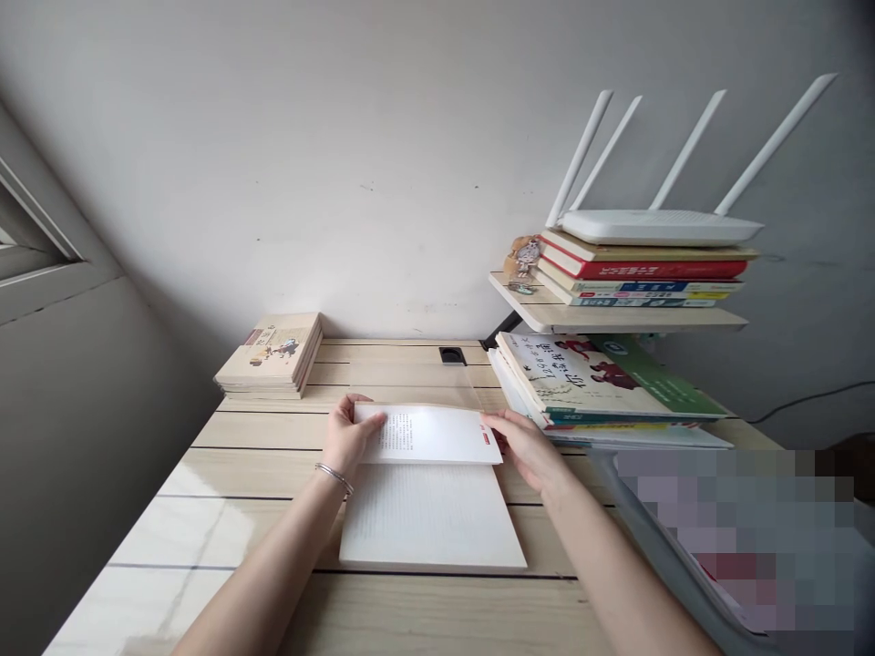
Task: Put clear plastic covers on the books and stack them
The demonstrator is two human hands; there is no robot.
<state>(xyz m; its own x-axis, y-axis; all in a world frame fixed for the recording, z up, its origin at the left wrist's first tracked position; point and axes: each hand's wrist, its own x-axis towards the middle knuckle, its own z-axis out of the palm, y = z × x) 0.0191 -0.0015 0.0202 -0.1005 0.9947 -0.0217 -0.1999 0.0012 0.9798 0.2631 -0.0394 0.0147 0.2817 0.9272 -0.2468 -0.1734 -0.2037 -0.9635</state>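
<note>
We find the book flat on the table, a faintly printed page facing up. Right of the book sits a grey object, largely masked by pixel blocks. Over the book's far part we see a flap with small print and a red mark; we cannot tell whether it is joined to the book. Our left hand holds the flap's left edge, thumb on top; a bracelet circles that wrist. Our right hand grips the right edge beside the red mark, fingers partly hidden. Just beyond the book lies a clear sheet, then a black fitting. Beyond and left of the book, we note a stack of booklets; beyond and right, a pile of larger books. Higher, also right of the book, a shelf carries a figurine, a book stack and a four-antenna router. Farthest beyond the book stands the wall.
</note>
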